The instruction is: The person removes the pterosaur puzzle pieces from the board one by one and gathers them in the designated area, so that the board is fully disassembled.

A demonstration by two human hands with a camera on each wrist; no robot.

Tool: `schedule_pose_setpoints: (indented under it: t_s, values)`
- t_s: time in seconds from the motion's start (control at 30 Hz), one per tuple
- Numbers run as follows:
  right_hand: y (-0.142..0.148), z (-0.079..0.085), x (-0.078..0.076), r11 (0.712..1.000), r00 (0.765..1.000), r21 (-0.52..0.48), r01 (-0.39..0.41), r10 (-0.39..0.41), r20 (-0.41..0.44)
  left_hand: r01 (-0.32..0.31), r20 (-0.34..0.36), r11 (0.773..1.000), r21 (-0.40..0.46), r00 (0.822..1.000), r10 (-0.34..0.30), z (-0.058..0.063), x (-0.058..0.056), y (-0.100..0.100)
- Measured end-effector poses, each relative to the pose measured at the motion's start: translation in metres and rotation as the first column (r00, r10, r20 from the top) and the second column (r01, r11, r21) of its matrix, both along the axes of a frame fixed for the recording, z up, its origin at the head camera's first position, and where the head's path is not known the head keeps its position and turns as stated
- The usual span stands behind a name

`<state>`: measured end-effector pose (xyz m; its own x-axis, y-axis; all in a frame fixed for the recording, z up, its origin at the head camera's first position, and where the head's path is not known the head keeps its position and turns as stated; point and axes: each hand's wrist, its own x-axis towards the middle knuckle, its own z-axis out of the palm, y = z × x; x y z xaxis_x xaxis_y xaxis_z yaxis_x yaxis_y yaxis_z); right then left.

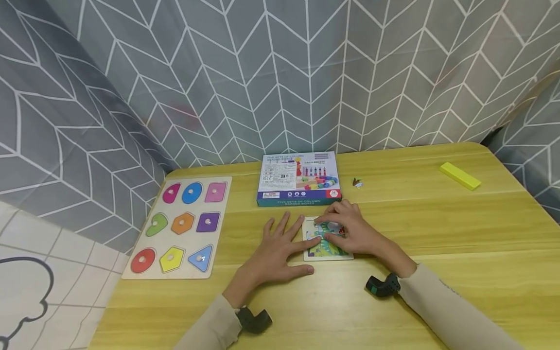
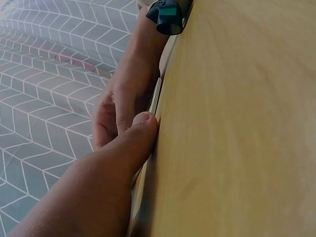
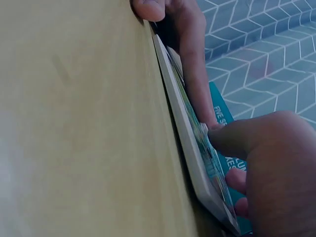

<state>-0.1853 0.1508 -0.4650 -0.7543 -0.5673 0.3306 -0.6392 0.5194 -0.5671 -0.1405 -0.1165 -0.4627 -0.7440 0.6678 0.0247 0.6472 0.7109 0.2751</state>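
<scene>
A small jigsaw puzzle (image 1: 329, 250) with a colourful picture lies flat in its pale frame on the table. My left hand (image 1: 280, 248) is spread beside it, palm down, its index finger reaching over the frame and touching the picture. My right hand (image 1: 352, 228) bends over the puzzle from the right. Its thumb and index finger pinch a puzzle piece at the board's surface, largely hidden by the fingers. In the right wrist view, the right thumb (image 3: 234, 138) meets the left index fingertip above the board. One loose puzzle piece (image 1: 358, 183) lies farther back.
A boxed bead toy (image 1: 299, 180) lies just behind the puzzle. A wooden shape board (image 1: 177, 243) with knobbed pieces is at the left. A yellow block (image 1: 460, 176) lies at the back right. A grey patterned curtain (image 1: 284, 78) hangs along the table's back edge.
</scene>
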Motion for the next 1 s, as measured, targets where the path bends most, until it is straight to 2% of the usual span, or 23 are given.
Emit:
schedule_pose_setpoints:
  t_s: [0.37,1.0]
  values:
    - [-0.0021,0.0059,-0.0013,0.994,0.998,0.108,-0.029,0.023,0.053,0.001,0.010,1.000,0.007,1.000,-0.001,0.0024,-0.0003,0.0009]
    - [-0.0021,0.0071,-0.0016,0.997,0.994,0.075,-0.036,0.028,0.102,0.004,-0.012,1.000,0.001,1.000,-0.004,0.0013,-0.0002,0.0008]
